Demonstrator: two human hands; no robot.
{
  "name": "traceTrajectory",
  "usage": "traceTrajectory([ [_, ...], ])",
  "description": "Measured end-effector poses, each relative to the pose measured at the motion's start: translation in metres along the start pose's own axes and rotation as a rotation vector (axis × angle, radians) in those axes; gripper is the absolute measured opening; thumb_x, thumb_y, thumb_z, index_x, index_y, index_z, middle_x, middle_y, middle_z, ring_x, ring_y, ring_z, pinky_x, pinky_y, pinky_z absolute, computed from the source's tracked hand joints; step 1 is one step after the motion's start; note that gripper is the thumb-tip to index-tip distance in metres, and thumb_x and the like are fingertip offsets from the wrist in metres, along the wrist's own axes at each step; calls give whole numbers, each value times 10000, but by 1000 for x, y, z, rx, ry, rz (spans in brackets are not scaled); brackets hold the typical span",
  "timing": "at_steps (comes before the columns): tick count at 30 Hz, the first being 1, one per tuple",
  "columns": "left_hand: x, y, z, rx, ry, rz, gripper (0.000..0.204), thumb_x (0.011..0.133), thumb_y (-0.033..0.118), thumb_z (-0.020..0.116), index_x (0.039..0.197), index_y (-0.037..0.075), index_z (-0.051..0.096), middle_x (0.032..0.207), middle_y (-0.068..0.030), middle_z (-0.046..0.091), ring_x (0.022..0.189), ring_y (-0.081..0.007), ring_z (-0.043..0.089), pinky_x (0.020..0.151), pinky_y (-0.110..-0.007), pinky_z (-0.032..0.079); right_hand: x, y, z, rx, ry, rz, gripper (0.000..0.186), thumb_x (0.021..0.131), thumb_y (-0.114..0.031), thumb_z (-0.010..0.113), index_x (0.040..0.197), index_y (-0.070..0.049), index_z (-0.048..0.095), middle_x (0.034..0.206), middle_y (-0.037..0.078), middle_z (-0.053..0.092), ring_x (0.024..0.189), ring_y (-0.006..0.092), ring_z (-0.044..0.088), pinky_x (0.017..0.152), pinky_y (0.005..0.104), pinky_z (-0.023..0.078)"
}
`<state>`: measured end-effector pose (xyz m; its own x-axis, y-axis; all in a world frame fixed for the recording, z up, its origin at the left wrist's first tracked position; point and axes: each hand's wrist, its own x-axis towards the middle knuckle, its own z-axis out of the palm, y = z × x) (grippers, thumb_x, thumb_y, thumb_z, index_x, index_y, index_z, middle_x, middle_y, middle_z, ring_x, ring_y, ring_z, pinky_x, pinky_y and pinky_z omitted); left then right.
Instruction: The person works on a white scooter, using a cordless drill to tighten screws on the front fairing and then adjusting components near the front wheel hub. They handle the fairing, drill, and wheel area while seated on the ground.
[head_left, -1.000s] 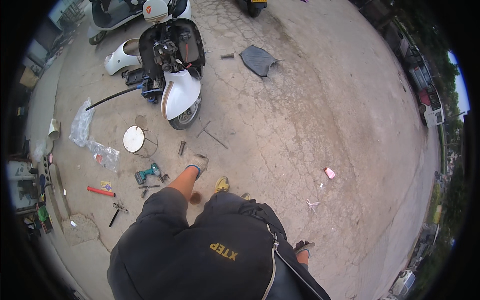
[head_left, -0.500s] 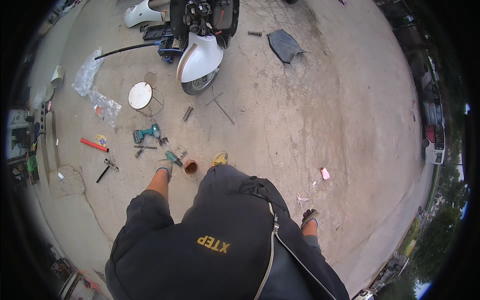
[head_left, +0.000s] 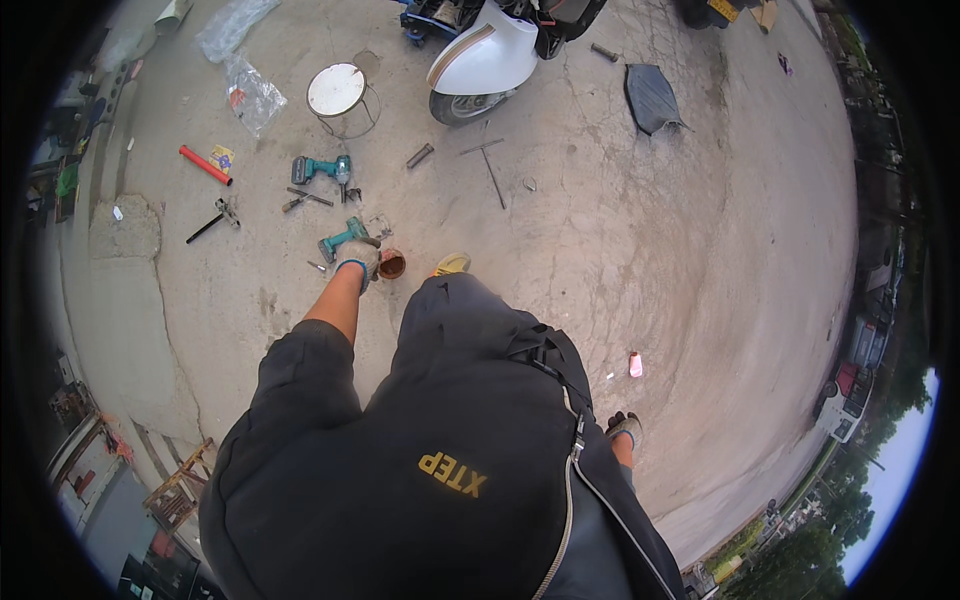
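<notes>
My left hand, in a pale work glove with a blue cuff, is low over the ground between a teal cordless drill and a small rust-brown tin. It overlaps the drill's near side and comes close to the tin's rim. The back of the glove covers most of its fingers, so any grip is hidden. Well off to the right, my right hand, gloved with dark fingertips, hangs beside my leg. Its fingers are apart and hold nothing. A second teal power tool lies beyond the drill.
A white round stool stands beyond the tools, near a partly stripped scooter with a white front fender. Scattered on the concrete are a red tube, a hammer-like tool, a T-handle wrench and a black mat.
My left hand has moved from the drill's left toward the tin, now overlapping the drill. The view has shifted, so the ground items appear higher. My right hand stays by my leg.
</notes>
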<state>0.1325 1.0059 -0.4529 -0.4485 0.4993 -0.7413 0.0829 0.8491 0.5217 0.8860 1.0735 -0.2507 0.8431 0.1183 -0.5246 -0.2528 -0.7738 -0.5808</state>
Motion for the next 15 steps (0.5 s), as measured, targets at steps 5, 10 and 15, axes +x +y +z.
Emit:
traceTrajectory([
  [5, -86, 22, -5, -414, 61, -401, 338, 951, 0, 579, 1251, 47, 726, 948, -145, 741, 521, -211, 560, 472, -418, 525, 32, -38, 26, -145, -98, -56, 369, 1061, -272, 531, 1374, -87, 596, 981, 140, 723, 634, 213, 568, 584, 355, 476],
  [10, -153, 4, 13, -598, 184, -566, 370, 969, -1, 525, 1285, 57, 708, 927, -138, 733, 514, -204, 543, 462, -420, 505, 44, -101, 108, -273, -292, -158, 342, 1056, -311, 559, 1292, -67, 604, 944, 128, 711, 607, 213, 566, 554, 342, 468],
  [15, -175, -40, 46, -628, 328, -567, 367, 965, 3, 504, 1245, 70, 732, 846, -110, 694, 551, -225, 584, 492, -429, 534, 23, -139, 202, -201, -438, -311, 327, 1031, -286, 554, 1205, -24, 646, 929, 149, 728, 678, 223, 637, 598, 353, 526],
])
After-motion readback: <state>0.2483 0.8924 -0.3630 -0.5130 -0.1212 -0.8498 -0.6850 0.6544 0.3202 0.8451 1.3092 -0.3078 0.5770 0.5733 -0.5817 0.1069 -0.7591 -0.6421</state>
